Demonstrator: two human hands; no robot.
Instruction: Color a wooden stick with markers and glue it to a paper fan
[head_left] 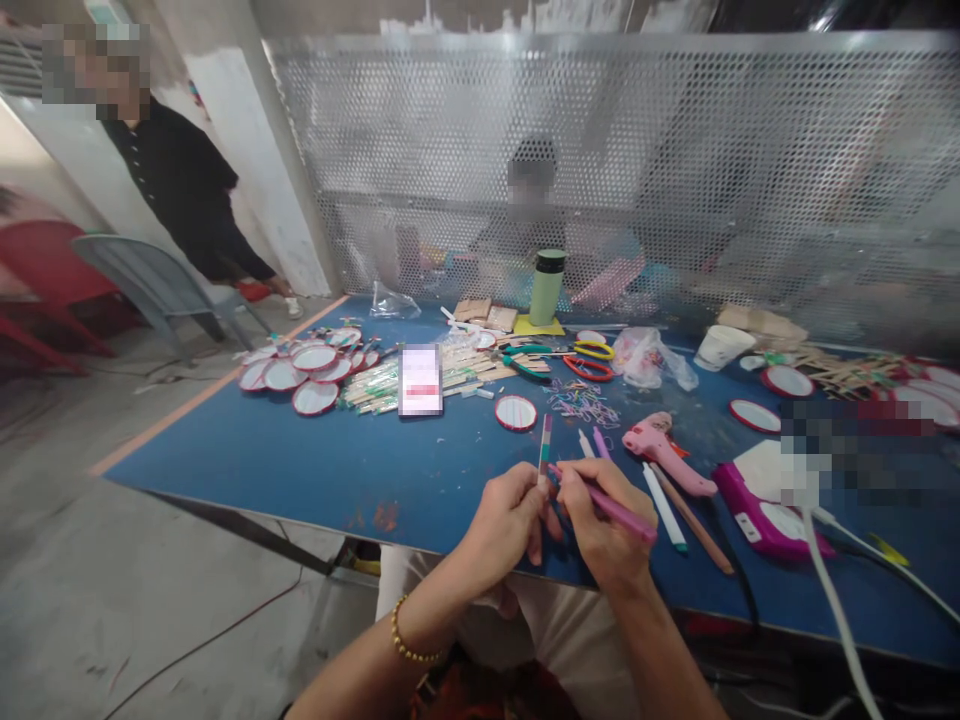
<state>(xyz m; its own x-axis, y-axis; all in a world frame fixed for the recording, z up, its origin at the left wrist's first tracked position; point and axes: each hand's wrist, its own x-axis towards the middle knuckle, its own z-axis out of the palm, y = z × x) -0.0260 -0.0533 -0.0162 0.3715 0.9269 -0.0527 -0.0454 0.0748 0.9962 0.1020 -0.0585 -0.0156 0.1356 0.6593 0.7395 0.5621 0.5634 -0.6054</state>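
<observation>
My left hand point(514, 515) pinches a slim flat stick point(545, 450) with purple, white and teal bands, held upright over the front edge of the blue table point(300, 470). Close on its right, my right hand point(607, 515) grips a pink marker point(619, 515), its tip end at the stick's lower part. Beyond the stick lies a round white disc with a red rim point(516, 412). A purple pen point(602, 443) and a white one point(586, 443) rest just past my right hand.
Red-rimmed discs point(315, 398) pile up at left, beside wooden sticks point(375, 385) and a phone point(421, 380). Pliers point(529, 362), a green bottle point(547, 290), a pink glue gun point(667, 455) and a magenta box point(772, 520) with cables stand around. A person point(184, 180) is at back left.
</observation>
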